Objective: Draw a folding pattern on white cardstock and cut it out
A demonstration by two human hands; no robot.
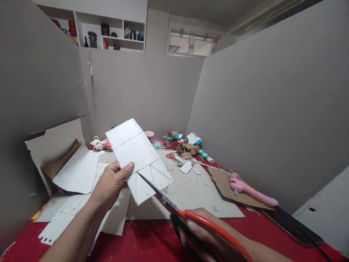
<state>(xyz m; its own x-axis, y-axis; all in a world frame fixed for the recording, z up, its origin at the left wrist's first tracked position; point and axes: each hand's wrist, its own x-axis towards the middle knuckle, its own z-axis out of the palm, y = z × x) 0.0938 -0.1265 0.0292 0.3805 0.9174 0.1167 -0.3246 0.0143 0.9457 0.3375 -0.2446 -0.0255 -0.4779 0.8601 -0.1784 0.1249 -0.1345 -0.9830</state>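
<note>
My left hand point(116, 180) pinches a white sheet of card point(136, 145) by its left edge, thumb on top, and holds it tilted above the table. Pencil or pen lines cross the card, with triangles drawn on its lower part. My right hand point(201, 229) grips a pair of scissors point(163, 198) with orange and dark green handles. The scissors' blades lie over the card's lower part, their tips near the drawn line by my left thumb. Whether the blades are cutting there I cannot tell.
Drawn paper sheets point(73, 205) and a bent card point(79, 167) lie at left. A pink glue gun point(251, 190) rests on brown cardboard point(223, 182) at right. Behind are red-handled scissors point(171, 156), cardboard scraps point(188, 148) and a paper cup point(149, 135). Grey partitions point(141, 91) surround the table.
</note>
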